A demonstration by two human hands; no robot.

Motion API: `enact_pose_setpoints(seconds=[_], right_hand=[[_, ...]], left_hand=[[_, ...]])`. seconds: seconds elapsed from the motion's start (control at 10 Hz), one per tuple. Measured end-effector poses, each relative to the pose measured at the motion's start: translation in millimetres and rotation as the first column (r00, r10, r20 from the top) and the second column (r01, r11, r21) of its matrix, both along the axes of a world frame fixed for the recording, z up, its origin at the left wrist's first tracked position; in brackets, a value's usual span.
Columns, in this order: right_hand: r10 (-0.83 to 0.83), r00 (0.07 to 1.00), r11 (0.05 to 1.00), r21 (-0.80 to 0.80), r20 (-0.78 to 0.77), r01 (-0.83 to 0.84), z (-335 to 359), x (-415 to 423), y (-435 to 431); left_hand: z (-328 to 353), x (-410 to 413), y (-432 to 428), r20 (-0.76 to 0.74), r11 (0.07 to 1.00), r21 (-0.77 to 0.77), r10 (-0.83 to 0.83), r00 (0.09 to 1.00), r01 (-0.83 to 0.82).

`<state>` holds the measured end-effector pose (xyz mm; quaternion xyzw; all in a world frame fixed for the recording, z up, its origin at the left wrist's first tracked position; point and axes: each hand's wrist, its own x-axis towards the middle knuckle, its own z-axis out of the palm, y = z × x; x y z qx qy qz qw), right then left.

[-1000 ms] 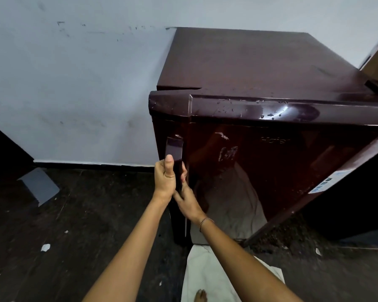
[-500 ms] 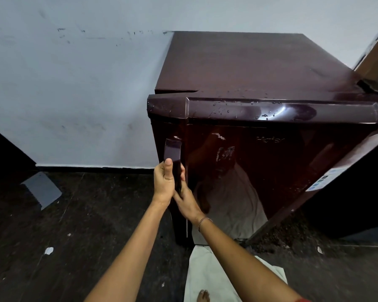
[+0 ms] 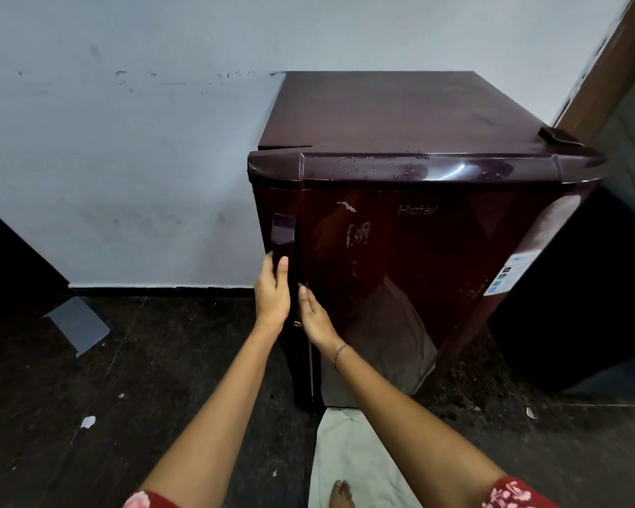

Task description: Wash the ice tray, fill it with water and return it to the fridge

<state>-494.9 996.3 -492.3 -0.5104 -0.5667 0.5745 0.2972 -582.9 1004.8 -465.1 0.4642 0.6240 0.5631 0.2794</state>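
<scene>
A small dark maroon fridge (image 3: pixel 418 258) stands against the white wall, its door closed and its glossy top edge spotted with water drops. A vertical handle (image 3: pixel 283 232) runs down the door's left side. My left hand (image 3: pixel 272 291) is wrapped around the lower part of that handle, thumb pointing up. My right hand (image 3: pixel 314 317) lies flat on the door just right of the handle, fingers apart, holding nothing. No ice tray is in sight.
The floor is dark stone with small white scraps (image 3: pixel 88 421). A grey wedge-shaped object (image 3: pixel 76 324) lies at the left by the wall. A pale cloth (image 3: pixel 349 456) lies under my foot in front of the fridge. A dark opening and a wooden frame (image 3: pixel 609 64) flank the fridge's right.
The door, slightly ajar a second ago, now sits flush with the fridge body. Both hands stayed at the handle. My head has pulled back a little.
</scene>
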Motion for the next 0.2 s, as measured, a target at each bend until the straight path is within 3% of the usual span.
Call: enact_pose_setpoints(seconds=[0.1,0.2], right_hand=[[-0.030,0.999,0.999,-0.033,-0.040,0.029,-1,7,-15],[-0.089,0.981,0.991,-0.117,-0.175,0.069,-3,16,-27]], left_hand=[[4,2,-17,0.021,1.000,-0.028,0.013,1.000,-0.013],[1,3,-34,0.031,0.997,-0.051,0.057,0.998,-0.056]])
